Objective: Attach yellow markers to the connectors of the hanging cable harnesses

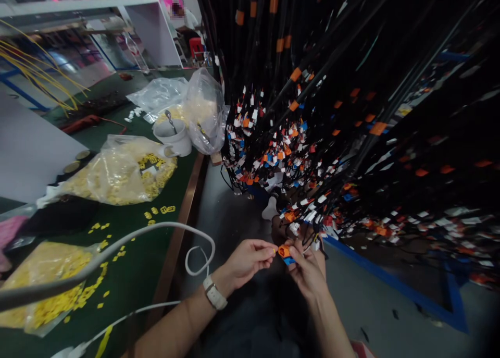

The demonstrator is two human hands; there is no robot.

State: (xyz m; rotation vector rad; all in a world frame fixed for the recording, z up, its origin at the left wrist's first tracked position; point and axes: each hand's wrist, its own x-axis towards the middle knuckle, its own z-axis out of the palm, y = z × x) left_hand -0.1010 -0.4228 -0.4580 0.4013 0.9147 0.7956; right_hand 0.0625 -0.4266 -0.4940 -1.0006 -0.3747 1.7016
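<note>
My left hand point(248, 261), with a white watch on its wrist, pinches a small yellow piece point(274, 251) between thumb and fingertips. Just right of it, my right hand point(307, 269) grips an orange connector point(284, 251), its open face turned toward the yellow piece. A blue connector point(289, 260) sits against the orange one in the same grip. The two hands nearly meet, and I cannot tell whether the yellow piece touches the orange connector. Behind my right hand hang wires with white plugs point(308, 215).
Black cable bundles point(269, 61) with many coloured connectors hang ahead and to the right. On the green bench point(156, 248) at left lie bags of yellow parts point(117, 175), loose yellow pieces and a white mug point(177, 139). A grey cable point(128, 238) arches across. A person point(187, 22) sits far back.
</note>
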